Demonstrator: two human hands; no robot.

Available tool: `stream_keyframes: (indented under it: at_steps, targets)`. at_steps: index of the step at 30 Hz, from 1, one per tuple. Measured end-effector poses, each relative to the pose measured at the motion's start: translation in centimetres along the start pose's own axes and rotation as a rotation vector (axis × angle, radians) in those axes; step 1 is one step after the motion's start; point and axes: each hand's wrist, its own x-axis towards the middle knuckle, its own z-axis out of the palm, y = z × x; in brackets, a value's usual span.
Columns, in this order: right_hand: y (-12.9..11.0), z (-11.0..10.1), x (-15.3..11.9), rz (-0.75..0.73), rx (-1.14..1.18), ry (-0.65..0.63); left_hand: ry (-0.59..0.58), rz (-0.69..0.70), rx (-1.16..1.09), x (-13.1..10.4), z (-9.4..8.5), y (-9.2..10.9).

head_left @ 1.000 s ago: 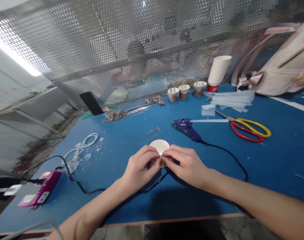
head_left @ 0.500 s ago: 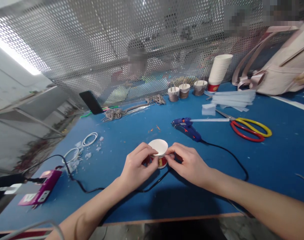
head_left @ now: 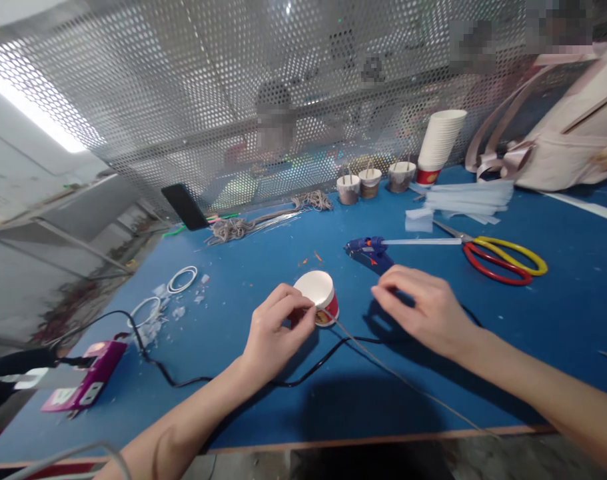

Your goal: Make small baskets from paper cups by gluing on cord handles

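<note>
A white and red paper cup (head_left: 332, 305) stands on the blue table, tilted slightly. At its left front rim, my left hand (head_left: 279, 327) pinches the end of a thin grey cord (head_left: 383, 365) against the cup. From there the cord runs down to the right, over the table's front edge. My right hand (head_left: 423, 305) is off the cup to the right, its thumb and forefinger apart with nothing between them. Just behind it lies a blue glue gun (head_left: 367, 248), its handle partly hidden by that hand.
Scissors (head_left: 503, 259) and pale strips (head_left: 468, 200) lie at the right. Behind are a cup stack (head_left: 440, 143), wrapped cups (head_left: 369, 183), grey cord bundles (head_left: 230, 229) and a phone (head_left: 184, 207). White rings (head_left: 182, 279) and a purple power strip (head_left: 96, 377) are left; a black cable (head_left: 158, 370) crosses the front.
My right hand has let go at the cup and moved right, partly over the glue gun. The cup has tipped, showing more of its side, and the grey cord now shows stretching down to the right.
</note>
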Motion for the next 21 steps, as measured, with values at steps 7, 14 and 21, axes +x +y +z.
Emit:
stream_keyframes:
  at_steps: [7, 14, 21]
  targets:
    - [5.6, -1.3, 1.7, 0.482, -0.348, -0.133, -0.01, -0.12, -0.09, 0.2, 0.1, 0.1]
    - [6.4, 1.9, 5.0, 0.517, -0.193, -0.299, -0.048, -0.166, -0.195, -0.3, 0.6, -0.3]
    - [6.0, 2.4, 4.8, 0.536, -0.041, -0.219, -0.045, -0.253, -0.286, -0.6, 0.8, -0.6]
